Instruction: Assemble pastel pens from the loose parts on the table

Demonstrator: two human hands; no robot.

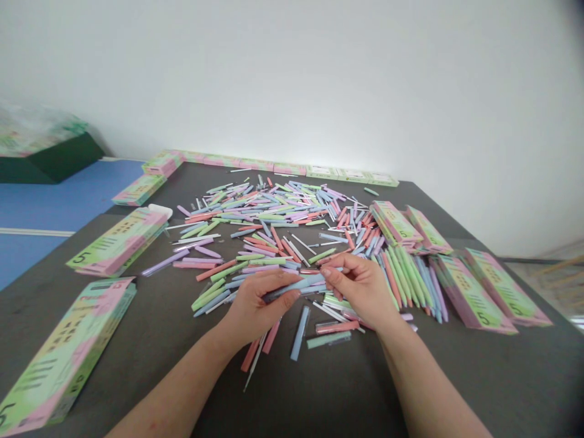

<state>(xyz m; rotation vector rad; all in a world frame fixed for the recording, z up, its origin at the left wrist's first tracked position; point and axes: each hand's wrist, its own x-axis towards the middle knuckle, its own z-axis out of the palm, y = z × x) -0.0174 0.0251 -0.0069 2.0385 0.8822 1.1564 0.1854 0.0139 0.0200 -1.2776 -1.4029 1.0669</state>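
Observation:
My left hand (260, 299) is closed round a light blue pen (306, 282), thumb and fingers along its barrel. At the pen's other end, my right hand (358, 285) pinches its tip; what exactly lies between those fingertips is partly hidden. Beneath and beyond both hands spreads a heap of pens and pen parts (269, 210) in green, blue, purple and coral. Just below the hands lie a blue pen cap (300, 333), a coral piece (337, 328) and a green piece (329, 340). A row of pens (410, 277) sits side by side right of my right hand.
Printed boxes stand on the dark table (347, 395): a box (68, 347) at near left, an open-flapped box (121, 240) behind it, stacked boxes (396, 225) and a box (474, 295) at right. More boxes (292, 169) line the far edge. A green bin (55, 158) stands at far left.

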